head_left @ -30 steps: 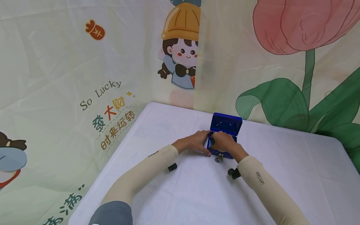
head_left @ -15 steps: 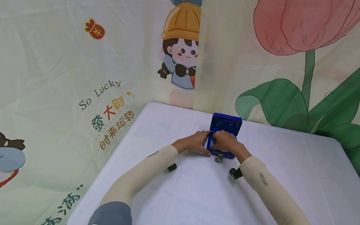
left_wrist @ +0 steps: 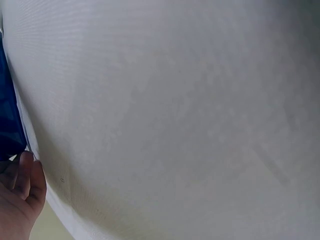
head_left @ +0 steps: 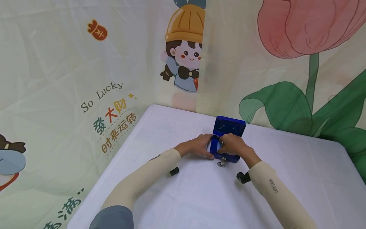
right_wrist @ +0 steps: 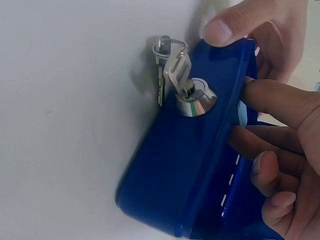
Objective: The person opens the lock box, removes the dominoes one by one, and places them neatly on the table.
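A blue metal cash box (head_left: pixel 226 157) stands near the table's back edge, its lid (head_left: pixel 229 126) raised. My left hand (head_left: pixel 201 146) grips the box's left end, thumb on the front wall in the right wrist view. Over the open box is my right hand (head_left: pixel 233 146), fingers bent down inside the rim. Between its thumb and index finger a light-blue piece (right_wrist: pixel 242 114) shows; I cannot tell whether they pinch it. A key sits in the round front lock (right_wrist: pixel 197 102), with more keys (right_wrist: pixel 177 65) hanging from a ring. In the left wrist view, the left fingers (left_wrist: pixel 30 182) touch the box's edge.
The box stands on a white-covered table (head_left: pixel 186 190). Directly behind rises a printed cloth backdrop (head_left: pixel 223 63) with a tulip and cartoon figures. Small black cylinders (head_left: pixel 243 177) stick out at both wrists.
My right hand has shifted slightly to the right over the box, baring more of the left part of its inside and a light-blue patch there. The left hand stays in place.
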### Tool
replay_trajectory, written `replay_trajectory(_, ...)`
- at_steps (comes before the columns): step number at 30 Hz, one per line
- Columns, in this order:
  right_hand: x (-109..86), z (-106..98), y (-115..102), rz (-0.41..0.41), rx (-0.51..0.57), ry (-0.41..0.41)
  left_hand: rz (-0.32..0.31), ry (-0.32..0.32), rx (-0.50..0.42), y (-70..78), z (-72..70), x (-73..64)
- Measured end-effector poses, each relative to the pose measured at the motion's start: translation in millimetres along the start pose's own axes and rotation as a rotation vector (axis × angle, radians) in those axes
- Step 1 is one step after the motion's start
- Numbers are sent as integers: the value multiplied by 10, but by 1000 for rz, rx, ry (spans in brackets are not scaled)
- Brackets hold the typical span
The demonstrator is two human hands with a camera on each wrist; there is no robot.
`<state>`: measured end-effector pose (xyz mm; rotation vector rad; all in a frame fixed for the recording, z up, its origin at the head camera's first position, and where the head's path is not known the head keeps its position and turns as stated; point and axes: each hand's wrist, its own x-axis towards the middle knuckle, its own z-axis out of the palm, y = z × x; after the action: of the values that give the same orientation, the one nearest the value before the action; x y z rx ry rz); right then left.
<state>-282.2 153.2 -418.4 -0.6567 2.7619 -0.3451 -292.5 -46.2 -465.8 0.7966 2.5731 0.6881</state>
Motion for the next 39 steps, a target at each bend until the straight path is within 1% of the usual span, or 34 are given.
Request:
replay_trajectory(8,-114,-62,24,20,27,0,-3,3,1,-13,16,-14)
replay_trajectory(14,-225,-95,30,20,37,-10,11,8,-2,-9,24,-21)
replay_trajectory(21,-339,-161,41,42,44,-6,26,15,-10,15,21,-50)
replay_trajectory(27,-415,-196,67,59,27,-8,21,14,-14,44,1,-92)
replay_trajectory(32,-484,-209,91,63,6,-10,18,15,1,53,-2,-95)
replay_trajectory(37,-540,-226,105,89,-12,-4,0,11,21,55,3,-86)
replay_trajectory(39,-564,-234,127,95,-15,1,2,11,22,52,8,-76)
